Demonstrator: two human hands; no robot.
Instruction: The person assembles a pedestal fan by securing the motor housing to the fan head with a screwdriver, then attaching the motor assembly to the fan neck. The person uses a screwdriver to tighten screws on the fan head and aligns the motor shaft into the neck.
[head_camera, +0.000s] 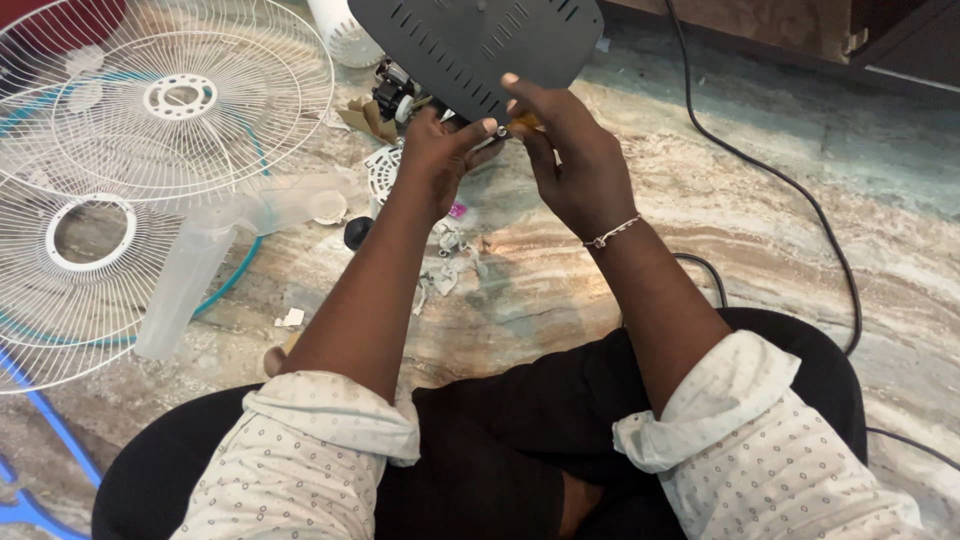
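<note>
A dark grey slotted plastic cover (480, 40), part of a fan's motor housing, is held up over the marble floor. My left hand (440, 160) grips its lower edge from the left. My right hand (575, 160) closes on a small yellowish tool or part (525, 122) pressed against the same edge; what it is I cannot tell. Behind the cover, a bit of motor and wiring (395, 95) shows. A thin bracelet (612, 233) circles my right wrist.
Two white wire fan guards (150, 110) lie at left with a translucent fan blade (200, 265) across them. Small knobs and scraps (440, 265) lie on the floor below my hands. A black cable (800, 200) curves along the right. A white cylinder (345, 35) stands at the back.
</note>
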